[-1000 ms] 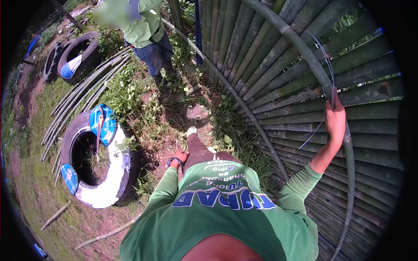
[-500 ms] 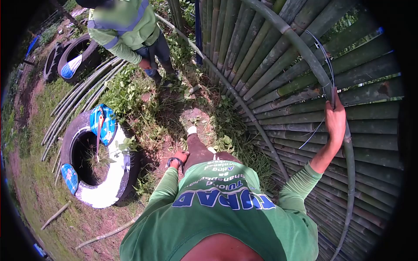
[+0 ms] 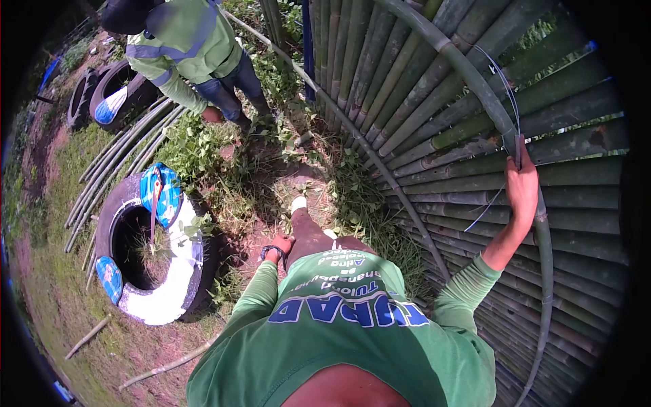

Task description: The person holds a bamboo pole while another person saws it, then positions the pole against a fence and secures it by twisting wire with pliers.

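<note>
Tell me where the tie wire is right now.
Head view, right side: the wire runs down the curved bamboo pole on the bamboo fence, its lower part gripped in the right hand.

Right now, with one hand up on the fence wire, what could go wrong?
The right hand grips thin wire at the curved bamboo rail; its loose end could spring back and cut. The left hand holds a dark tool beside the thigh, where it might snag. A co-worker bends by loose poles ahead: trip risk.

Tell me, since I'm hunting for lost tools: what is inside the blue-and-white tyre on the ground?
Inside the blue-and-white tyre only grass shows. The dark hollow under its rim is in shadow, so anything lying there is hidden.
</note>
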`<state>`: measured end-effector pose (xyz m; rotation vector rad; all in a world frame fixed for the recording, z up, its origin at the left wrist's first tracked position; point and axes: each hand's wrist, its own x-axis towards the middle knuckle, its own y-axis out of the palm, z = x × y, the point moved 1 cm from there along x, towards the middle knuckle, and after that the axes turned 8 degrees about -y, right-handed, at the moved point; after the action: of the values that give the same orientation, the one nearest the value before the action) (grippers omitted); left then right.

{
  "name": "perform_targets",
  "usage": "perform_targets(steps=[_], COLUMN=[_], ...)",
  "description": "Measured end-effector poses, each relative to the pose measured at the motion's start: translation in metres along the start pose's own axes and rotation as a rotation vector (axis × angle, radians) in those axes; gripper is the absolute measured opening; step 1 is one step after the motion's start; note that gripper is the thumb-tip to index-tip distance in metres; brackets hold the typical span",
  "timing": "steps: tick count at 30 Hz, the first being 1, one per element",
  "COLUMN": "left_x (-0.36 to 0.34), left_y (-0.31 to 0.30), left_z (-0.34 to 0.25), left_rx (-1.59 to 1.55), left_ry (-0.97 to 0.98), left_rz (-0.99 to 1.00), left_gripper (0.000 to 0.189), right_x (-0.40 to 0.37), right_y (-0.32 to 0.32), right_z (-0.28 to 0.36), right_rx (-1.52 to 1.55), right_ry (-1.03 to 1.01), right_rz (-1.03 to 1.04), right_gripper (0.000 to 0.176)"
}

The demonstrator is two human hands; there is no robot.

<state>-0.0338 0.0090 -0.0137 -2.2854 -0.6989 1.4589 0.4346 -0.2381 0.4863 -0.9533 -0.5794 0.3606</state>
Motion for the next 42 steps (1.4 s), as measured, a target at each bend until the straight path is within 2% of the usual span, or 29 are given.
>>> perform_targets(steps=[3, 5, 9, 11, 12, 21, 24, 26, 30, 32, 36, 38, 42], left_x=[0.005, 0.006, 0.009, 0.012, 0.015, 0.024, 0.019, 0.016, 0.016, 0.02, 0.016, 0.013, 0.017], left_y=[0.0, 0.002, 0.005, 0.007, 0.008, 0.013, 0.01, 0.009, 0.008, 0.01, 0.01, 0.009, 0.008], left_z=[0.002, 0.003, 0.004, 0.007, 0.009, 0.02, 0.016, 0.011, 0.009, 0.014, 0.015, 0.014, 0.018], left_rx=[0.013, 0.025, 0.009, 0.015, 0.02, 0.021, 0.029, 0.015, -0.021, -0.015, -0.002, -0.013, -0.015], left_ry=[-0.004, -0.002, -0.015, -0.005, 0.007, 0.019, 0.044, 0.026, -0.009, 0.024, 0.035, 0.04, 0.008], left_rz=[0.024, 0.009, 0.031, 0.027, 0.022, 0.03, 0.004, 0.007, 0.03, 0.01, -0.006, -0.002, 0.005], left_gripper=[0.042, 0.041, 0.039, 0.039, 0.039, 0.037, 0.038, 0.038, 0.039, 0.039, 0.039, 0.039, 0.038], right_x=[0.001, 0.0, 0.001, 0.001, 0.001, 0.001, 0.002, 0.003, 0.0, -0.001, 0.0, -0.001, -0.003], right_y=[0.0, -0.003, -0.001, 0.003, 0.002, -0.003, 0.0, 0.003, -0.002, -0.006, -0.003, 0.001, -0.003], right_z=[0.001, 0.01, 0.004, -0.006, -0.005, 0.014, -0.002, -0.01, 0.008, 0.02, 0.01, 0.004, 0.016], right_rx=[-0.043, -0.039, -0.01, -0.04, -0.042, -0.09, -0.068, -0.023, -0.051, -0.062, -0.033, -0.051, -0.06], right_ry=[-0.043, 0.053, 0.077, -0.074, -0.072, 0.097, 0.039, -0.082, -0.005, 0.119, 0.088, -0.028, 0.064], right_rz=[-0.021, 0.027, 0.049, -0.031, -0.033, 0.036, 0.016, -0.048, -0.007, 0.057, 0.053, -0.025, 0.011], right_gripper=[0.054, 0.054, 0.054, 0.054, 0.054, 0.055, 0.055, 0.055, 0.055, 0.055, 0.056, 0.057, 0.057])
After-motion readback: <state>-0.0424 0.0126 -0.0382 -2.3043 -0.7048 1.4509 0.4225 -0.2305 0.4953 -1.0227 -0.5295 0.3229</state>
